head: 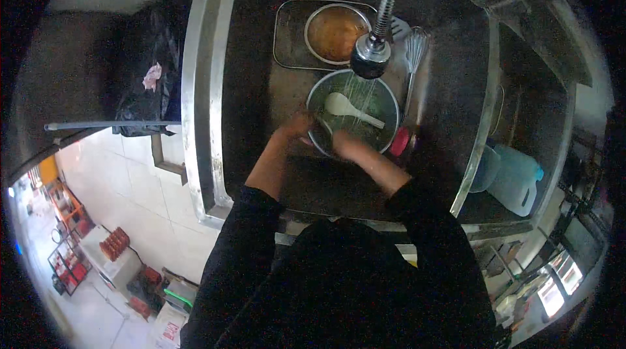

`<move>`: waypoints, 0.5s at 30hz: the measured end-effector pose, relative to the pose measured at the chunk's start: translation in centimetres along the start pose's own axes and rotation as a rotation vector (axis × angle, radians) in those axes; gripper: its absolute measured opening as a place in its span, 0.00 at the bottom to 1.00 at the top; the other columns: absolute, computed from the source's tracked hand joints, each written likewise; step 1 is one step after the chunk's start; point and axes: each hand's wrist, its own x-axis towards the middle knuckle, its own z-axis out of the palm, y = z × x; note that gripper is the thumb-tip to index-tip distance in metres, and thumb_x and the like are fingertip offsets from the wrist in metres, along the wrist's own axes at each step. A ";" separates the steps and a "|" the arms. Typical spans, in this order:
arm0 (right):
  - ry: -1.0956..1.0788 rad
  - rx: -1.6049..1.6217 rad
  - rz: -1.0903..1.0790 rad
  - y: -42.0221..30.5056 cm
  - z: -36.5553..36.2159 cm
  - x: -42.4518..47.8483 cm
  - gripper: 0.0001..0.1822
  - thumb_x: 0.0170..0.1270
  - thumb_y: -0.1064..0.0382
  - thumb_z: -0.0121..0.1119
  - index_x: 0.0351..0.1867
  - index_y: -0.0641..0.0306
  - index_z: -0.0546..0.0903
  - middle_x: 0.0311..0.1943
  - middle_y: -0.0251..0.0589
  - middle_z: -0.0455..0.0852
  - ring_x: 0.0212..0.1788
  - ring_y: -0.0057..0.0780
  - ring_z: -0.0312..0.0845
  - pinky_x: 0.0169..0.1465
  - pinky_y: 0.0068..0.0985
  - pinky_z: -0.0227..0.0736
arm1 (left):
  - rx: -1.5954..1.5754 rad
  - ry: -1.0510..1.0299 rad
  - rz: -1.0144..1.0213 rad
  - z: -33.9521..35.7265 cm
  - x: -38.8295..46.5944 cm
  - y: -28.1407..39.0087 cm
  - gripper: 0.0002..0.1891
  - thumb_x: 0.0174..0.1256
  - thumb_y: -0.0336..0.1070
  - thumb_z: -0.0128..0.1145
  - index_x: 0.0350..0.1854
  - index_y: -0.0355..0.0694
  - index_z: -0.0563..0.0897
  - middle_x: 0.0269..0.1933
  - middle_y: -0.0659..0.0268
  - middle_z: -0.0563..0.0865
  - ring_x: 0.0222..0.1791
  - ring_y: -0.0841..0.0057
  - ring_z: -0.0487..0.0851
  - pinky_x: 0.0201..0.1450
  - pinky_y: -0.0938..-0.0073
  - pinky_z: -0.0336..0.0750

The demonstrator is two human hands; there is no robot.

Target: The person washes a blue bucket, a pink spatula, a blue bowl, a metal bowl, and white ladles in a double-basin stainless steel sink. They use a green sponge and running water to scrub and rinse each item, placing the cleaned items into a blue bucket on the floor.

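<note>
A round metal bowl [395, 97] with water in it stands in the dark sink [332, 187], under a running spray faucet [371, 58]. Across the bowl lies a white rice paddle [345, 105]. My left hand [297, 126] is at the bowl's left rim; blur and shadow hide whether its fingers grip the rim or something else. Motion blurs my right hand [349, 146], which is curled over the near side of the bowl. A slender light utensil [324, 124] runs from it towards my left hand; its ends are hidden.
Behind the bowl, a round strainer or pan [337, 33] sits in a rectangular wire-rimmed basket [286, 36]. To the right lie a whisk [414, 55], a slotted turner [400, 30] and a pink round object [400, 141]. Plastic jugs [513, 180] occupy the neighbouring basin; a black plastic bag [151, 99] lies left.
</note>
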 end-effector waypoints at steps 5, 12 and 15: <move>-0.153 0.113 0.005 -1.5 0.2 -0.3 0.15 0.53 0.71 0.47 0.41 0.74 0.79 0.38 0.61 0.82 0.38 0.54 0.80 0.42 0.43 0.74 | 0.520 -0.082 0.329 -2.9 4.6 -3.4 0.31 0.62 0.38 0.52 0.66 0.37 0.58 0.59 0.47 0.72 0.53 0.54 0.76 0.50 0.56 0.74; 0.215 0.598 -0.061 -3.0 1.4 0.4 0.12 0.57 0.69 0.45 0.35 0.74 0.78 0.29 0.60 0.81 0.31 0.54 0.79 0.37 0.46 0.71 | 1.362 -0.126 0.659 -6.2 8.8 -6.7 0.40 0.41 0.41 0.73 0.61 0.39 0.70 0.62 0.53 0.71 0.63 0.56 0.66 0.68 0.57 0.57; -0.043 0.338 -0.029 -2.4 1.8 1.5 0.11 0.58 0.69 0.45 0.35 0.73 0.79 0.29 0.57 0.81 0.31 0.52 0.79 0.35 0.45 0.71 | 1.070 -0.234 0.588 -6.4 9.3 -6.5 0.38 0.41 0.45 0.72 0.59 0.42 0.73 0.61 0.54 0.72 0.61 0.56 0.68 0.69 0.57 0.54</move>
